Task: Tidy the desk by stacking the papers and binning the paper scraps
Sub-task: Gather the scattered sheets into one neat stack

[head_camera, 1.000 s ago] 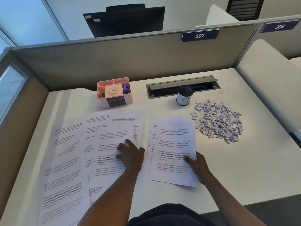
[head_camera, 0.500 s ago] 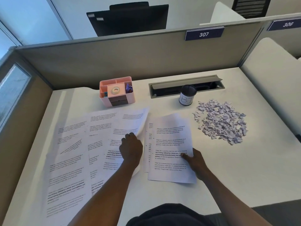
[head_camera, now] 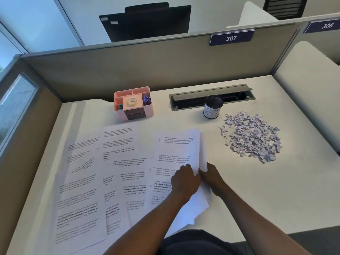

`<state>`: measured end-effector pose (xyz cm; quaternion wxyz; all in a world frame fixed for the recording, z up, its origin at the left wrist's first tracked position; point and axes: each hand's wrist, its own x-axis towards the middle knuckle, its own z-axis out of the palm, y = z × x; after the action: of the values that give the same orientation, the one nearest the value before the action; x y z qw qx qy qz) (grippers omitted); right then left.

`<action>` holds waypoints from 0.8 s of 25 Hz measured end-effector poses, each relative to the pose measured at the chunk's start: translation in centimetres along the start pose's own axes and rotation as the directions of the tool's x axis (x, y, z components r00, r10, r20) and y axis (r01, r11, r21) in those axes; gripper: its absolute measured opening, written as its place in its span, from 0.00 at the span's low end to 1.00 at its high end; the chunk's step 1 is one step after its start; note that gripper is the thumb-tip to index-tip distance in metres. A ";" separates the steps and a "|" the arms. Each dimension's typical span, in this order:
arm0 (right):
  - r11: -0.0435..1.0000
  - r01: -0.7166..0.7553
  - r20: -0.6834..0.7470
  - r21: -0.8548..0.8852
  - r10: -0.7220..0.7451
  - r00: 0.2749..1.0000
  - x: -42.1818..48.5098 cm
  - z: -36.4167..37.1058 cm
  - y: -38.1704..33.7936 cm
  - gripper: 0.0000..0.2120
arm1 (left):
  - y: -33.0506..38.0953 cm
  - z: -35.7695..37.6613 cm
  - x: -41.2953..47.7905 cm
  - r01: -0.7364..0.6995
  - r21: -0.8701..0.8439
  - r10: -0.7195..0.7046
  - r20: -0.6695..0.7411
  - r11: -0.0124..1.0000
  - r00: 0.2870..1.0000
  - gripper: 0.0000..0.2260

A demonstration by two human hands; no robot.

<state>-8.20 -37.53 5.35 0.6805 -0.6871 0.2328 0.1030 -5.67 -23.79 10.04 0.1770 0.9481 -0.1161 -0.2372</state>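
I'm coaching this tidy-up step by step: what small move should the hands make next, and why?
Probably reach the left hand to the nearest loose sheet while the right hand steadies the stack. Both hands sit at the stack's right edge, more sheets lie spread to its left, and the scraps lie unbinned.

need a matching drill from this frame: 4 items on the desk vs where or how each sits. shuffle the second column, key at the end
Things:
1. pink organizer
2. black cup
3. paper scraps
4. paper stack

Place or state:
A. held at its right edge by the left hand and right hand
B. loose heap on the right of the desk
C. at the back, with a tape roll on top
D. just in front of the cable tray

Pairs: 1-C, 2-D, 3-B, 4-A
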 end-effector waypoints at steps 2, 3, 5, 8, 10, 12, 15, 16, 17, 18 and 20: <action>0.998 -0.053 -0.007 0.029 0.054 0.999 0.1 0.1 -0.2 0.15 | -1.1 0.8 -0.1 -0.059 -0.034 0.060 0.021 0.998 0.998 0.19; 0.995 -0.089 -0.019 0.034 0.090 0.996 0.2 0.1 -0.2 0.16 | -2.0 1.1 -0.1 -0.088 -0.046 0.088 0.007 0.995 0.996 0.19; 0.990 -0.139 -0.044 0.032 0.141 0.989 0.5 0.0 0.0 0.18 | -4.5 1.9 -0.3 -0.118 -0.020 0.117 -0.068 0.993 0.991 0.17; 0.988 -0.149 -0.061 0.044 0.151 0.987 0.4 0.1 0.1 0.18 | -7.7 3.4 -1.7 -0.021 0.001 0.021 -0.181 1.000 0.983 0.19; 0.993 -0.102 -0.043 0.053 0.105 0.994 -0.1 0.4 0.3 0.18 | -8.2 4.5 -2.7 0.033 -0.020 -0.036 -0.190 0.999 0.981 0.20; 0.999 -0.040 -0.014 0.021 0.040 0.999 -0.4 0.6 1.0 0.24 | -7.7 5.5 -3.2 0.021 -0.014 -0.023 -0.172 1.000 0.985 0.24; 0.997 -0.018 -0.004 -0.079 0.017 1.000 -0.2 0.7 1.9 0.26 | -7.5 4.7 -3.5 -0.079 -0.063 0.066 -0.187 0.995 0.980 0.25; 0.995 -0.026 -0.007 -0.092 0.025 1.000 -0.1 0.5 2.0 0.25 | -7.9 4.3 -3.3 -0.038 -0.105 0.014 -0.225 0.994 0.974 0.25; 0.995 -0.027 -0.001 -0.094 0.027 1.000 0.0 0.4 2.0 0.25 | -8.4 3.7 -3.1 0.022 -0.141 -0.059 -0.266 0.990 0.962 0.26; 0.996 -0.029 0.005 -0.089 0.030 1.000 0.0 0.2 1.9 0.24 | -9.2 2.9 -2.9 0.091 -0.157 -0.135 -0.299 0.983 0.945 0.26; 0.997 -0.035 0.027 -0.073 0.037 0.999 -0.2 -0.1 1.5 0.24 | -11.1 1.8 -2.2 0.177 -0.129 -0.210 -0.330 0.976 0.920 0.27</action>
<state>-9.10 -37.51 4.15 0.6563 -0.7056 0.2316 0.1333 -7.00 -13.56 5.13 0.2158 0.9719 0.0224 -0.0909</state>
